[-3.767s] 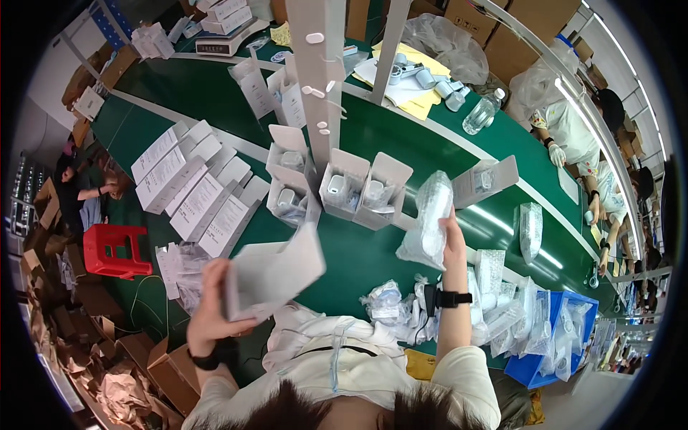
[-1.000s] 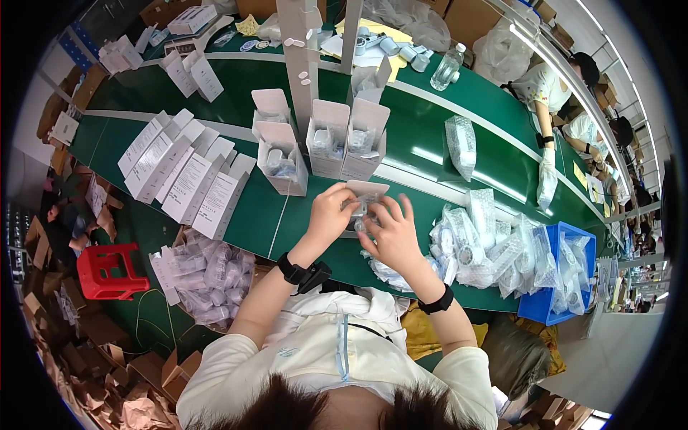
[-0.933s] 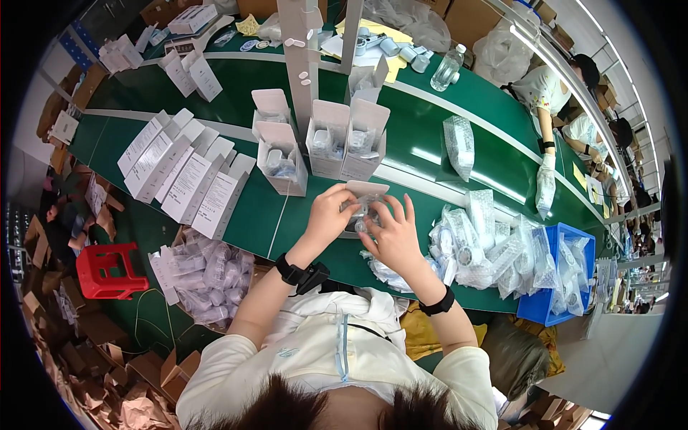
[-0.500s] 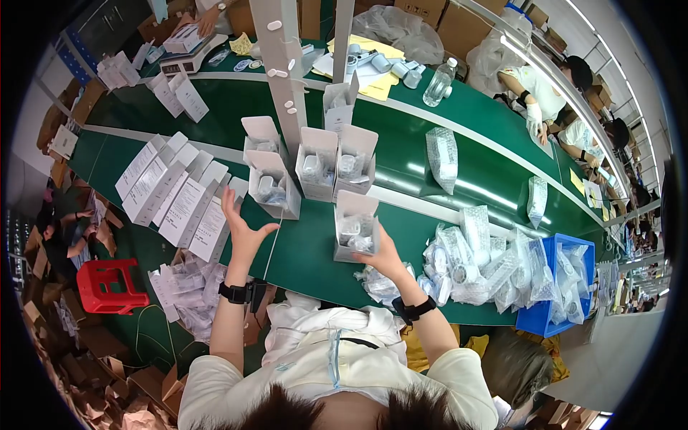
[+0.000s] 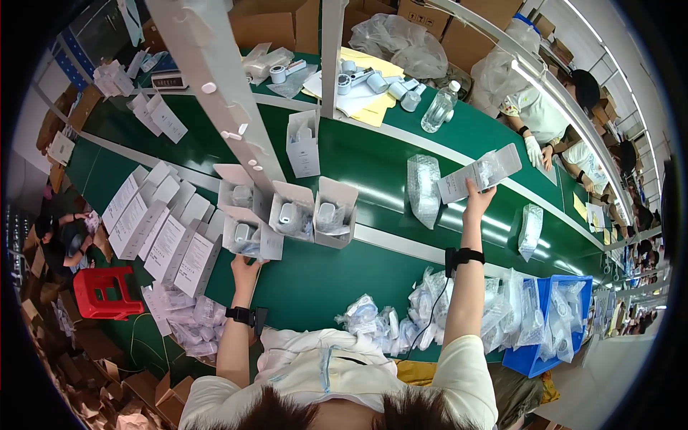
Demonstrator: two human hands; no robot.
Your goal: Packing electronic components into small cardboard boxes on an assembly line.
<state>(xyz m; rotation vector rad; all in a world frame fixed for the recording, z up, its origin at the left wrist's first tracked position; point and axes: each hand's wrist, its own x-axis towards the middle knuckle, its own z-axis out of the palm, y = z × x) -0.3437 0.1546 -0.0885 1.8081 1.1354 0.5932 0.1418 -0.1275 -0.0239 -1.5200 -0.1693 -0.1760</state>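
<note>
My right hand [image 5: 476,196] is stretched far forward over the green conveyor belt [image 5: 387,161] and grips a flat white carton [image 5: 479,173] by its lower edge. My left hand [image 5: 245,268] reaches to an open white box [image 5: 246,236] with a bagged part inside and touches its front. Two more open boxes [image 5: 292,213] stand beside it in a row. A bagged item [image 5: 423,180] lies on the belt left of the carton.
Rows of flat white cartons [image 5: 161,233] lie at my left. Bagged parts [image 5: 401,326] pile near my body, beside a blue bin [image 5: 552,330]. A white post [image 5: 222,97] rises in front. A water bottle [image 5: 438,109] and another worker [image 5: 545,122] are across the belt.
My right hand lifted a closed carton off the table and carried it far forward over the belt. My left hand moved from the flat cartons to the nearest open box.
</note>
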